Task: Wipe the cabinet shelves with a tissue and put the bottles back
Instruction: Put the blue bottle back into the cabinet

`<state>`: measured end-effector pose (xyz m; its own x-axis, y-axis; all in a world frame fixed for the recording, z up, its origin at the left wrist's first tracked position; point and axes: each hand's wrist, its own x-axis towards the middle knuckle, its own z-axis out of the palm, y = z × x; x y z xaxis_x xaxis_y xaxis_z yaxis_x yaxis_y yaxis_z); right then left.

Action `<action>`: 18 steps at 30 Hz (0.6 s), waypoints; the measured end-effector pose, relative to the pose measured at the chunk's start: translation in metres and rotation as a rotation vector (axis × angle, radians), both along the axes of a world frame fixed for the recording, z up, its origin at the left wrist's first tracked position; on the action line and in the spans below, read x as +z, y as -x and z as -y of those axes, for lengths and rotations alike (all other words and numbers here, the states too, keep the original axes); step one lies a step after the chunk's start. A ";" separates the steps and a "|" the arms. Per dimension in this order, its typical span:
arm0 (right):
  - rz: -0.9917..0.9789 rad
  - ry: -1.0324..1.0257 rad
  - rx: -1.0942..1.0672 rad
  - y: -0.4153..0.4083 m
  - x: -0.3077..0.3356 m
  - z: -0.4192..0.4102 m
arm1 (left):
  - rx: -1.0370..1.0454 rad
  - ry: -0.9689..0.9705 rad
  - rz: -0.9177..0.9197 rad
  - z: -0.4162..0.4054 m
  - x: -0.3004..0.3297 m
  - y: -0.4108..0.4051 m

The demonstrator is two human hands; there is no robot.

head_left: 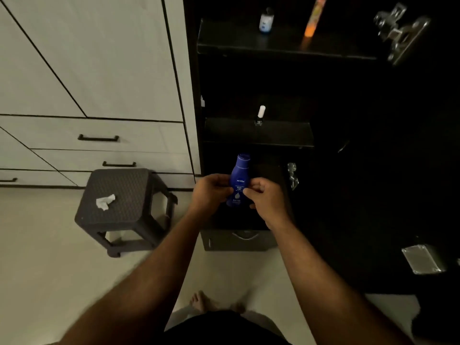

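Both hands, left hand (210,192) and right hand (265,197), grip an upright blue Nivea lotion bottle (239,179) (fingers curled around it), probably returning it next onto the dark cabinet's lower shelf (258,135).

The curved plastic lotion bottle (239,178) is deep blue with white lettering and a pale drop mark on its front. The open cabinet's shelves (273,46) are black. On the upper shelf stand a small white bottle with a blue label and dark cap (265,21) and a tall orange tube (312,18) with a red-and-yellow pattern. The square plastic stool (119,195) is dark grey with a woven texture; the crumpled tissue (105,201) on it is white. The drawer fronts (99,135) are off-white with black handles.
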<state>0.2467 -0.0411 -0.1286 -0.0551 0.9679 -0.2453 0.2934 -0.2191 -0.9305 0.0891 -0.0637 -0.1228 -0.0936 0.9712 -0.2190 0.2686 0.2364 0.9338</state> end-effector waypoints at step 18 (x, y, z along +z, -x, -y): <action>0.193 -0.131 -0.110 -0.040 -0.167 -0.080 | -0.041 -0.082 -0.446 -0.090 -0.162 -0.053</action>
<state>0.2863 0.0390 -0.2959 0.0883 0.9896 -0.1137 0.4492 -0.1414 -0.8822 0.1420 0.0262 -0.2850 -0.1224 0.9886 -0.0878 0.6561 0.1470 0.7402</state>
